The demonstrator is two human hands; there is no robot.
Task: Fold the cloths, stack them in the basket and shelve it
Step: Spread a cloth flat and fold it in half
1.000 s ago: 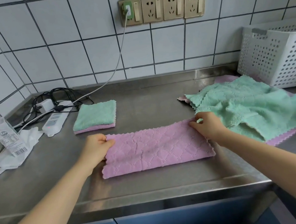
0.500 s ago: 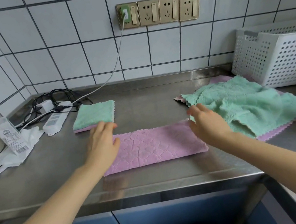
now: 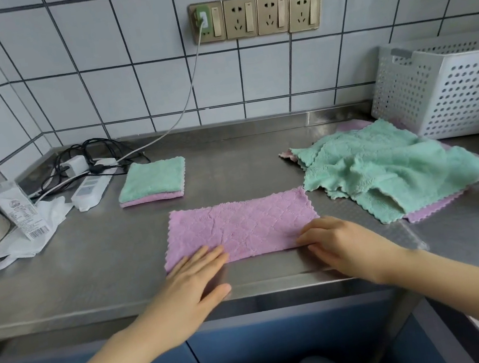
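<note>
Hands flat, fingers straight and gripping nothing, left hand [image 3: 193,276] and right hand [image 3: 338,239] press the near edge of a half-folded pink cloth [image 3: 239,228] at the steel counter's [image 3: 89,266] front; smoothing outward before the next fold would likely keep edges square. Two folded cloths [image 3: 151,182] wait at left, a loose pile [image 3: 385,165] beside one white basket [image 3: 448,91]

Left hand [image 3: 192,284] and right hand [image 3: 339,242] both low and forward, palms down, fingers apparently straight.

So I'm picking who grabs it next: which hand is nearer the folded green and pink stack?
Left. The left hand lies below the stack; the right hand is farther right.
</note>
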